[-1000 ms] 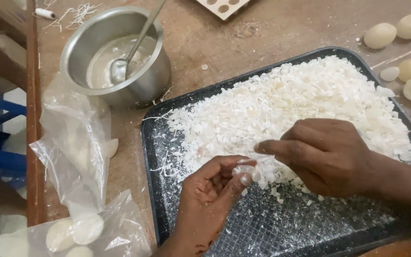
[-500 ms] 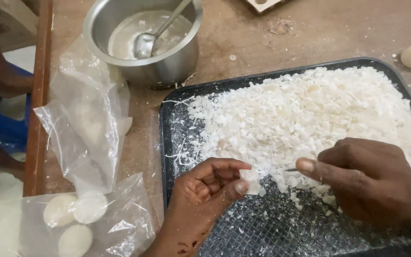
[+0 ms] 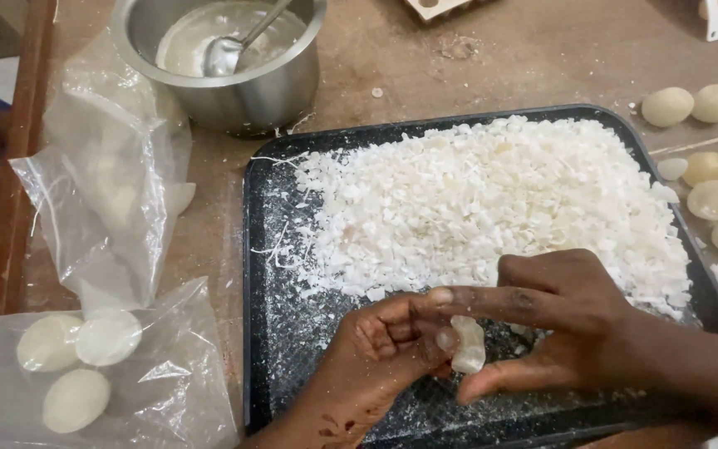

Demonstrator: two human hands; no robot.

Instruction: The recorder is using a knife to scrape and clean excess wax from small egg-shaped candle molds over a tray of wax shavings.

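My left hand (image 3: 376, 353) and my right hand (image 3: 571, 324) meet over the near part of a black tray (image 3: 263, 333). Between them is a small white lump (image 3: 469, 342). My left thumb presses its left side. My right index finger lies across its top and my right thumb sits under it. A wide heap of white shavings (image 3: 492, 204) covers most of the tray behind my hands. The near strip of the tray shows bare mesh dusted with white crumbs.
A steel bowl (image 3: 234, 83) with pale liquid and a spoon (image 3: 238, 46) stands behind the tray's left corner. Clear plastic bags (image 3: 101, 191) lie at left, the nearer holding round pale pieces (image 3: 76, 366). More pale rounded pieces (image 3: 712, 175) lie right of the tray on the wooden table.
My right hand has moved left and closed its index finger and thumb around the white lump that my left hand held. The view has shifted a little towards the tray.
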